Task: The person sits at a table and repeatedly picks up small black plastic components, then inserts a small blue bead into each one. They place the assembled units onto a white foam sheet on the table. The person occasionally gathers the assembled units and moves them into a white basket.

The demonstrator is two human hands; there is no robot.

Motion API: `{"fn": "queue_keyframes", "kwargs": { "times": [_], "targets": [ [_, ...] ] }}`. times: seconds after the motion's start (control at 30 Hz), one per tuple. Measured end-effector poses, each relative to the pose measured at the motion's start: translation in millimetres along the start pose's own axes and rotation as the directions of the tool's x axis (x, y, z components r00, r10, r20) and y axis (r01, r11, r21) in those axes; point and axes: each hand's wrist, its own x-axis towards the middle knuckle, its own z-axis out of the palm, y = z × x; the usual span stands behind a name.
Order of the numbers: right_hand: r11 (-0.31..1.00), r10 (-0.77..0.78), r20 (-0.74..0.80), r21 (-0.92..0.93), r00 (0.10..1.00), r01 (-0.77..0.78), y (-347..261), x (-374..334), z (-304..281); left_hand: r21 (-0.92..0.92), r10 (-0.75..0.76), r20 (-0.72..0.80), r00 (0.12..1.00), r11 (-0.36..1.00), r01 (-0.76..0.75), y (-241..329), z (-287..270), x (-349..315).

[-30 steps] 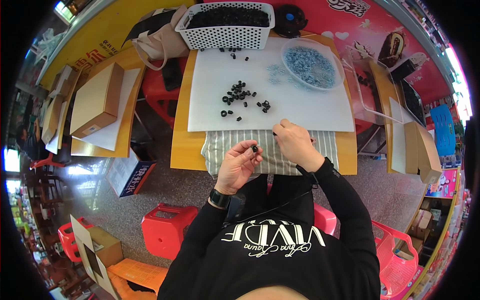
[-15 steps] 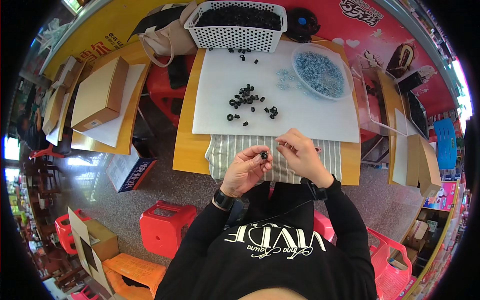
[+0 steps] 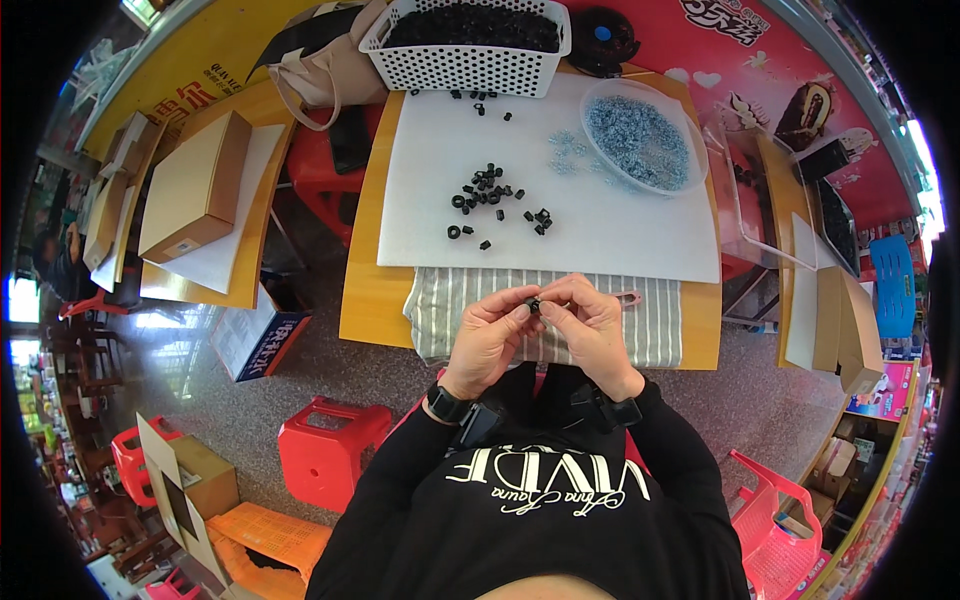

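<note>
Over the striped cloth [image 3: 450, 300] at the table's near edge, my left hand [image 3: 488, 338] pinches a small black plastic part [image 3: 533, 306]. My right hand [image 3: 592, 330] meets it there, thumb and fingertips closed on the same part; any smaller piece between those fingers is hidden. A loose group of similar black parts [image 3: 486, 190], some ring-shaped, lies ahead on the white board [image 3: 430, 150]. Further right, a round clear tray [image 3: 698, 150] holds many tiny bluish transparent pieces [image 3: 635, 140], with some spilled beside it. A pink-handled tool [image 3: 628, 298] lies partly behind my right hand.
A white perforated basket [image 3: 465, 72] full of black parts stands at the board's far edge, a black round object [image 3: 600, 40] beside it. A beige bag [image 3: 330, 75] sits far left. Red stools [image 3: 325, 450] stand about the floor, and cardboard boxes [image 3: 195, 185] rest on side tables.
My right hand has moved left and down to join the left hand at the black part. The pink-handled tool shows more now. The view has shifted slightly.
</note>
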Motion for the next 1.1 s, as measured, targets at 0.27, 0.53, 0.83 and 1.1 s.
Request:
{"fn": "queue_keyframes", "kwargs": {
  "times": [0.27,0.53,0.83,1.1],
  "targets": [
    [0.848,-0.347,0.046,-0.41,0.937,0.335,-7.8,-1.1,-0.1,-0.032,-0.034,-0.018,0.999,0.999,0.034,-1.4,3.6,-0.8],
    [0.911,-0.228,0.055,-0.34,0.972,0.233,-9.7,1.7,-4.4,-0.092,-0.072,0.008,0.997,0.993,0.072,-0.4,4.3,-1.5],
    [0.996,0.068,-0.026,-0.06,0.997,-0.07,0.2,-3.1,-2.8,-0.003,-0.02,-0.014,1.0,1.0,0.02,-1.2,3.7,-2.7],
    [0.838,-0.374,0.035,-0.415,0.927,0.354,6.1,-2.1,-2.5,0.004,-0.009,-0.012,1.0,1.0,0.009,-2.8,2.9,-0.3]
  ]
}}
